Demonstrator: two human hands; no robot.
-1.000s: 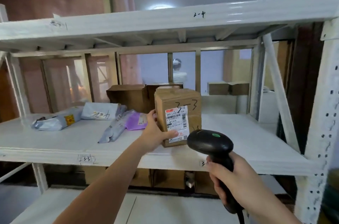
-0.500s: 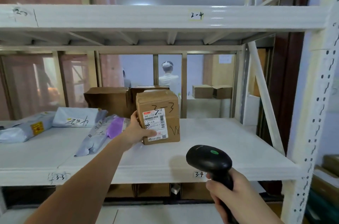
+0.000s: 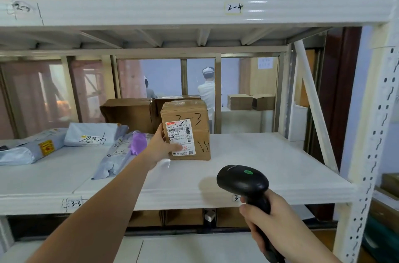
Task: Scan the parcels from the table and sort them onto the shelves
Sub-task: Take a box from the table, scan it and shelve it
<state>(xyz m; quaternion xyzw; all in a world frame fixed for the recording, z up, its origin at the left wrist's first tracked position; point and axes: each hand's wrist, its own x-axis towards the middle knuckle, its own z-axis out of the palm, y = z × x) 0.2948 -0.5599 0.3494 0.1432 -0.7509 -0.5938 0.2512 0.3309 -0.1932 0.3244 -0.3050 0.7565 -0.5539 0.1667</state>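
Cardboard box [image 3: 186,130] upright on middle shelf [image 3: 259,165], far of both hands. Left hand [image 3: 160,147] clasps its left face (nearer hand). Right hand [image 3: 272,219] wrapped around scanner [image 3: 244,183], near-right, well apart.

Bright diffuse light; glare on upper shelf beam [image 3: 269,9]; wide-angle bending at edges; slightly soft throughout.

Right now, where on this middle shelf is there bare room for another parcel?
Free: the shelf right of the cardboard box, out to the diagonal brace, and the front strip. Crowded: the left, with grey mailer bags and brown boxes behind.
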